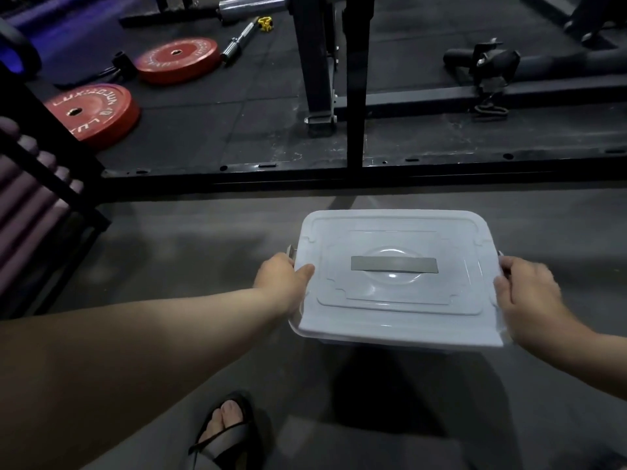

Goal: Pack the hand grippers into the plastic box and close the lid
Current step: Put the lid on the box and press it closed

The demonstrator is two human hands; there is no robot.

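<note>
The task is at its closing step. The white rectangular plastic box (400, 310) sits low over the grey concrete floor (190, 239), straight ahead of the person, with a dark shadow under it. Whether it rests on the floor or is held just above it cannot be told. Its white moulded lid (397, 225) already covers the top, so the hand grippers are out of sight, presumably inside.

The left hand (283, 283) grips the left end, thumb pressed flat on the lid's top and fingers curled down over the edge beside the small grey latch (291, 250). The right hand (529, 296) wraps the right end the same way, its fingers curled at the matching right latch (501, 254).

The box's long axis runs left to right across the view, and the flat grey handle strip (393, 265) at the lid's centre lies along that line. The lid faces up towards the camera, with one long side nearest the person.

The near edge of the lid seems to overhang, so seating is unsure. The next move probably calls for even downward pressure at both ends. Each latch should then be swung up until it catches, while the box is kept level so nothing inside shifts.
</note>
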